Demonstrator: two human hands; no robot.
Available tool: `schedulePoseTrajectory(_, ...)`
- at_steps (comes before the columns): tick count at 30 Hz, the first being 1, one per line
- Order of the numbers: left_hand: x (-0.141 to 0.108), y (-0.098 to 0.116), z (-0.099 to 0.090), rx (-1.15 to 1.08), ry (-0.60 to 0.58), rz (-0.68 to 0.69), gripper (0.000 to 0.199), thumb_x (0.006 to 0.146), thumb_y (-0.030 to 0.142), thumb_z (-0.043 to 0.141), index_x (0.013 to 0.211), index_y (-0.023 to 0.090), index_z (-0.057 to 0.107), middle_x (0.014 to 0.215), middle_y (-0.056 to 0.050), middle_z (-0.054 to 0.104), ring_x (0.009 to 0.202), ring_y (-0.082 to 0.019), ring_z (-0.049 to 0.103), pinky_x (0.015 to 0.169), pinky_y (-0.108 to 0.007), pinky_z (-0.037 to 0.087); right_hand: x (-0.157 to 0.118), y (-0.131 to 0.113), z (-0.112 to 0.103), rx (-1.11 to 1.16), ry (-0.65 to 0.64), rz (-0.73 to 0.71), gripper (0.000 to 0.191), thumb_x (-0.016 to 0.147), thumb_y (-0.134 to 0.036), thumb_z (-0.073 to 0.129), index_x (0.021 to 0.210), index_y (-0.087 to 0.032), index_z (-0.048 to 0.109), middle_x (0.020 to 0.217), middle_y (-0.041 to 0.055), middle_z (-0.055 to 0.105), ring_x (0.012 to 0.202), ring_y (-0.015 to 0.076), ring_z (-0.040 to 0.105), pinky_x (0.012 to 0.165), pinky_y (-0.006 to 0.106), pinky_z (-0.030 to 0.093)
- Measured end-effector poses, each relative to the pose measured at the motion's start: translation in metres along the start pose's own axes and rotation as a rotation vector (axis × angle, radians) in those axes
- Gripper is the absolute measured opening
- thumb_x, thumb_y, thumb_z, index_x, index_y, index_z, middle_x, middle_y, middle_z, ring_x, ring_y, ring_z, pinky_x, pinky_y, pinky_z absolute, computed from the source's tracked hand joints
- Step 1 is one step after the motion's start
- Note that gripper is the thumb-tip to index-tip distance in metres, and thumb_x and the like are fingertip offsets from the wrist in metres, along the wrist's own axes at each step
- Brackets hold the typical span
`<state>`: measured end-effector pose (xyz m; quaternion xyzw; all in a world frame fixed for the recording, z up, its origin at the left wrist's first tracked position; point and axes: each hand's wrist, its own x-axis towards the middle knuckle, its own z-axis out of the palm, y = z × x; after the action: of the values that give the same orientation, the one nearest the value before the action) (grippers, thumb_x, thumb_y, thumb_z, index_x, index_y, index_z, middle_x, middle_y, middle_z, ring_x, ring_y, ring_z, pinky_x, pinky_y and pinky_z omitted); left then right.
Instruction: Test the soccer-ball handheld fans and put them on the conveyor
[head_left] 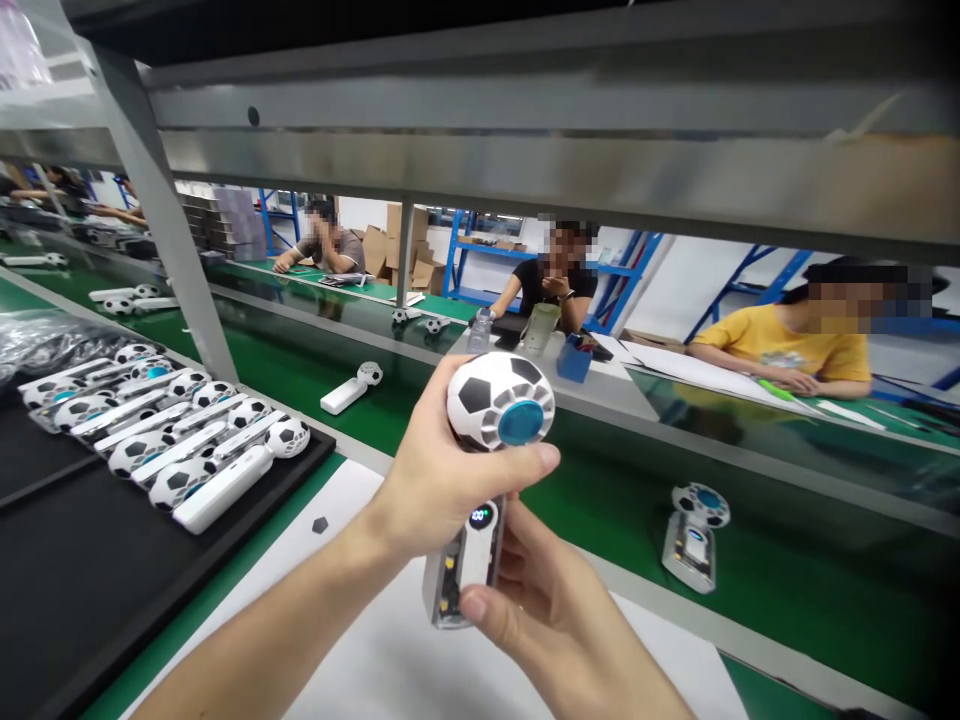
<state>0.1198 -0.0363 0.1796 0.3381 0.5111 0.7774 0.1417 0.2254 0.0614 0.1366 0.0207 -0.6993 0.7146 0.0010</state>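
Observation:
Upright in front of me is a handheld fan [501,402] with a soccer-ball head, a blue round centre and a clear-sided handle with a lit display reading 100. My left hand [442,455] is wrapped around it just below the ball, thumb across the front. Lower down, my right hand [544,590] grips the handle, its thumb on the front near the bottom and its fingers behind. White paper [375,640] covers the bench under my hands, with a small dark pentagon piece [320,525] lying on it.
At left, a black tray [90,590] holds several white soccer-ball fans [225,485]. On the green conveyor beyond lie a white fan [349,390] and a clear-handled fan [694,540]. A metal shelf beam [525,165] crosses overhead. Several people sit across the line.

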Motion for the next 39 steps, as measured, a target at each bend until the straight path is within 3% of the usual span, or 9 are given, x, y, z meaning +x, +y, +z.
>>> schedulePoseTrajectory(6, 0.001, -0.002, 0.001, 0.025, 0.016, 0.02, 0.05, 0.067, 0.023, 0.084, 0.107, 0.021, 0.054, 0.084, 0.001, 0.066, 0.061, -0.01, 0.061, 0.058, -0.019, 0.052, 0.001, 0.001, 0.002, -0.063, 0.025, -0.043, 0.054, 0.089, -0.043, 0.066, 0.136, -0.025, 0.047, 0.122, 0.01, 0.062, 0.105, 0.0275, 0.062, 0.089, 0.041, 0.054)
schedulePoseTrajectory(14, 0.004, -0.006, 0.003, -0.008, 0.036, -0.022, 0.039, 0.071, 0.027, 0.081, 0.096, 0.017, 0.053, 0.065, 0.003, 0.061, 0.051, -0.012, 0.057, 0.048, -0.022, 0.05, 0.004, 0.011, 0.008, -0.263, 0.256, -0.042, 0.053, 0.09, -0.038, 0.062, 0.139, -0.026, 0.045, 0.12, 0.0097, 0.061, 0.1, 0.0276, 0.06, 0.091, 0.045, 0.053)
schedulePoseTrajectory(21, 0.019, -0.018, -0.002, -0.063, 0.067, -0.089, 0.041, 0.069, 0.033, 0.08, 0.094, 0.016, 0.053, 0.063, 0.002, 0.059, 0.051, -0.013, 0.056, 0.046, -0.023, 0.048, 0.018, 0.008, -0.007, 0.052, 0.078, -0.045, 0.063, 0.09, -0.041, 0.066, 0.144, -0.026, 0.039, 0.13, 0.0102, 0.055, 0.109, 0.0237, 0.057, 0.087, 0.037, 0.053)
schedulePoseTrajectory(25, 0.03, -0.034, -0.01, 0.052, 0.046, -0.142, 0.054, 0.072, 0.043, 0.079, 0.109, 0.018, 0.05, 0.091, -0.005, 0.067, 0.074, -0.017, 0.066, 0.064, -0.027, 0.054, 0.028, 0.021, -0.018, 0.182, 0.112, -0.017, 0.057, 0.081, -0.042, 0.076, 0.13, -0.022, 0.055, 0.111, 0.0088, 0.063, 0.085, 0.0182, 0.059, 0.063, 0.026, 0.05)
schedulePoseTrajectory(28, 0.044, -0.054, -0.031, 0.38, -0.047, -0.197, 0.051, 0.088, 0.062, 0.05, 0.118, 0.021, 0.051, 0.113, -0.008, 0.066, 0.1, -0.02, 0.065, 0.08, -0.03, 0.054, 0.037, 0.032, -0.034, 0.32, 0.15, 0.081, 0.052, 0.073, -0.047, 0.081, 0.112, -0.017, 0.066, 0.085, 0.0056, 0.062, 0.067, 0.013, 0.053, 0.052, 0.022, 0.042)
schedulePoseTrajectory(30, 0.056, -0.07, -0.053, 0.56, -0.048, -0.243, 0.053, 0.093, 0.062, 0.034, 0.117, 0.02, 0.058, 0.116, -0.009, 0.065, 0.109, -0.023, 0.062, 0.087, -0.035, 0.053, 0.043, 0.041, -0.049, 0.327, 0.219, 0.121, 0.053, 0.069, -0.054, 0.079, 0.104, -0.016, 0.068, 0.082, 0.0066, 0.062, 0.069, 0.0146, 0.054, 0.053, 0.022, 0.042)
schedulePoseTrajectory(34, 0.072, -0.103, -0.104, 0.926, 0.207, -0.298, 0.039, 0.084, 0.034, 0.059, 0.117, 0.013, 0.062, 0.134, -0.019, 0.05, 0.133, -0.036, 0.039, 0.113, -0.051, 0.028, 0.052, 0.066, -0.093, 0.144, 0.453, 0.132, 0.051, 0.075, -0.057, 0.069, 0.103, -0.014, 0.068, 0.089, 0.0093, 0.065, 0.079, 0.0191, 0.061, 0.058, 0.024, 0.044)
schedulePoseTrajectory(37, 0.072, -0.126, -0.135, 1.148, 0.416, -0.338, 0.051, 0.084, 0.023, 0.053, 0.134, 0.014, 0.051, 0.151, -0.022, 0.024, 0.145, -0.043, 0.009, 0.112, -0.064, 0.009, 0.051, 0.086, -0.129, -0.11, 0.703, 0.157, 0.052, 0.088, -0.044, 0.057, 0.13, -0.012, 0.055, 0.092, 0.0094, 0.067, 0.077, 0.0199, 0.063, 0.063, 0.028, 0.047)
schedulePoseTrajectory(39, 0.069, -0.14, -0.151, 1.227, 0.45, -0.378, 0.053, 0.084, 0.023, 0.052, 0.136, 0.016, 0.05, 0.153, -0.022, 0.019, 0.144, -0.045, 0.005, 0.11, -0.067, 0.009, 0.045, 0.096, -0.149, -0.312, 0.84, 0.186, 0.052, 0.092, -0.036, 0.055, 0.139, -0.015, 0.047, 0.095, 0.0086, 0.067, 0.084, 0.0221, 0.064, 0.074, 0.033, 0.049)
